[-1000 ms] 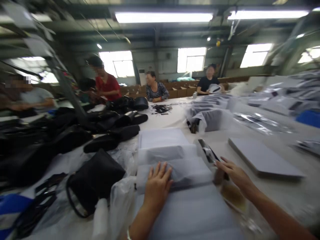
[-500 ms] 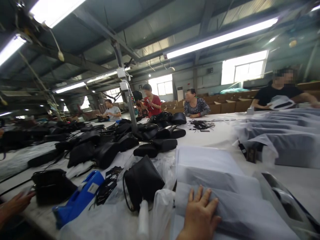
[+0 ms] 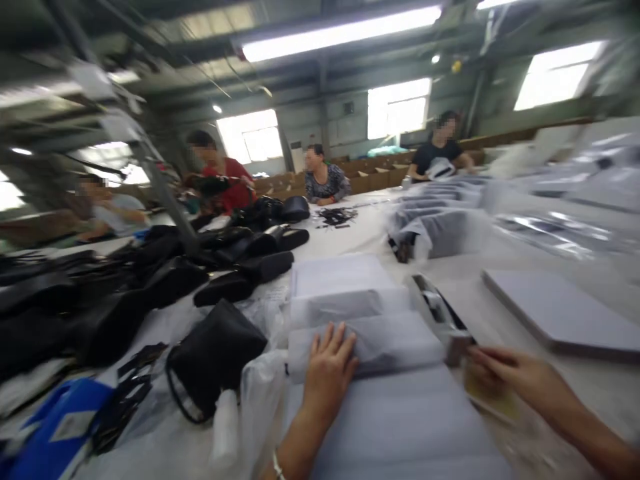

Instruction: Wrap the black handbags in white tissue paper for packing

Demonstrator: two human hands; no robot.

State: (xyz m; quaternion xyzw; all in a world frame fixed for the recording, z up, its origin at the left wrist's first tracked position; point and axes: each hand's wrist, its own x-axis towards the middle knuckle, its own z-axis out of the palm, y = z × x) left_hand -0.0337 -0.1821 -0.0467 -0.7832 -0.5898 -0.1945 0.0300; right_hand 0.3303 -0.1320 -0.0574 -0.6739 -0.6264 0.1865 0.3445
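My left hand [image 3: 330, 370] lies flat, fingers spread, on a bundle wrapped in translucent white paper [image 3: 395, 340], holding it down on a stack of white sheets [image 3: 390, 427]. At the right, my right hand [image 3: 510, 373] has its fingers pressed together at the end of a grey box-like holder [image 3: 440, 313]. Below those fingertips is a blurred yellowish thing [image 3: 490, 393]; what the fingers grip is too smeared to make out. Left of the bundle stand a black bag [image 3: 217, 357] and a white roll [image 3: 225, 427].
A blue tape dispenser [image 3: 70, 420] sits at the lower left, beside black tags [image 3: 130, 393]. Many black bags [image 3: 125, 300] fill the left. Wrapped bags [image 3: 445, 230] and a flat white stack [image 3: 565, 313] are at the right. Several people work across the table [image 3: 320, 240].
The view has swung to the right. My right hand has come into view beside the grey holder. My left hand still rests on the wrapped bundle.
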